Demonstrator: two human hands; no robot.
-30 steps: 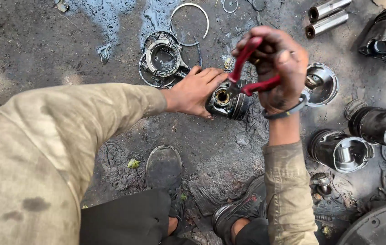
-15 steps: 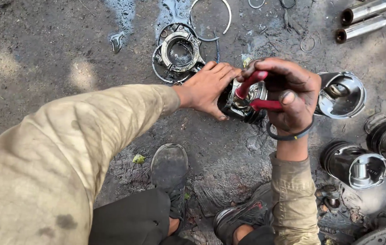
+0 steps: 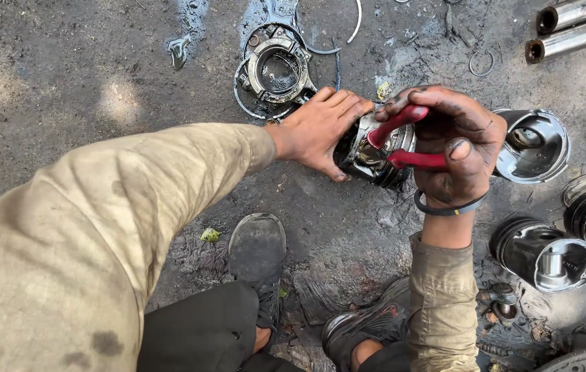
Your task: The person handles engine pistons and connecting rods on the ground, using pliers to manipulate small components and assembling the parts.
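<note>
Greasy piston (image 3: 368,153) on side, red-handled pliers (image 3: 403,138) seemingly inside.

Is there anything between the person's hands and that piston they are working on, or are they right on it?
Nothing visible stands between. The left hand rests directly on the side of the piston, and the right hand grips red-handled pliers whose nose goes straight into the piston's open end.

The ground (image 3: 100,83) was dark, oily dirt. On it lay a piston (image 3: 375,148) on its side, three more pistons (image 3: 537,145) at the right, two metal pins (image 3: 568,27) at top right, a ring-shaped part (image 3: 278,69) with thin loose rings (image 3: 348,31), and a green leaf (image 3: 210,235).
</note>
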